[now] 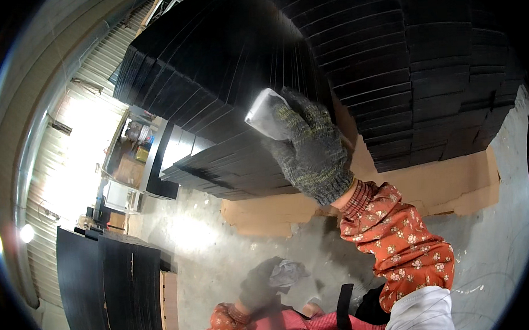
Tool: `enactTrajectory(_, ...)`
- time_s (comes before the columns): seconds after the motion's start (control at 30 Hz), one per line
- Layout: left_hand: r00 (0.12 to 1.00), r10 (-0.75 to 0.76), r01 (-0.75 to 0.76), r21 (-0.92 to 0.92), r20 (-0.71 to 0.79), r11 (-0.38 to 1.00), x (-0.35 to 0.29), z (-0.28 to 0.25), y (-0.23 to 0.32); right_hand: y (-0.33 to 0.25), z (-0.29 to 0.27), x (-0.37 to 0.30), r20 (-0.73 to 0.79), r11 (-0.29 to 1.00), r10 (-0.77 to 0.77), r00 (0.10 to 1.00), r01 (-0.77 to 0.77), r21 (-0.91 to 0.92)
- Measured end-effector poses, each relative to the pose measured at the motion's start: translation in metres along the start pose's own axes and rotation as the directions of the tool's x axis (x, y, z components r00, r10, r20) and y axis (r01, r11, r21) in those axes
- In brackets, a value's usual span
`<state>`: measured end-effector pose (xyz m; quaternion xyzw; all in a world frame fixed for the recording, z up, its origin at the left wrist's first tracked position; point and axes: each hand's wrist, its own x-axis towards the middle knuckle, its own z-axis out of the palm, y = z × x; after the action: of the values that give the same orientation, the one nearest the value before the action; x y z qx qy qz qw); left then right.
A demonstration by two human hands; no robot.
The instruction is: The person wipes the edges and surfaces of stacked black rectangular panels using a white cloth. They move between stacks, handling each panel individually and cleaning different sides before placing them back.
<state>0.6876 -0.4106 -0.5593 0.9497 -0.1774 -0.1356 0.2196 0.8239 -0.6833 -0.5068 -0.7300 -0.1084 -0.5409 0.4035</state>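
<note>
From here I see the gloved right hand gripping a white pad at its ten o'clock, the bright edge slanting from one to seven. The black stack spreads toward ten; contact I cannot tell. The farther left hand, at seven, clutches a crumpled cloth.

Black panels, white cloth, dark grey glove with yellow-green flecks, orange-red sleeve with pale flowers
</note>
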Motion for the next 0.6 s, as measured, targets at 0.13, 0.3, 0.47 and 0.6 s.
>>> enactTrajectory(0.13, 0.997, 0.049, -0.047, 0.045, -0.056, 0.998, -0.008, -0.002, -0.012, 0.021, -0.007, -0.039, 0.072, 0.997, 0.070, 0.995, -0.067, -0.031)
enactTrajectory(0.3, 0.998, -0.039, 0.041, 0.037, -0.053, 0.998, -0.011, 0.001, -0.034, 0.012, -0.009, -0.028, 0.080, 0.995, 0.090, 0.993, -0.086, -0.050)
enactTrajectory(0.47, 0.999, -0.046, 0.045, -0.052, -0.009, 0.998, -0.008, 0.003, -0.033, 0.017, -0.008, -0.031, 0.110, 0.990, 0.077, 0.991, -0.063, -0.123)
enactTrajectory(0.6, 0.999, -0.053, 0.052, -0.108, -0.001, 0.993, -0.014, -0.004, -0.024, 0.029, -0.033, -0.056, 0.171, 0.982, 0.117, 0.978, -0.089, -0.167)
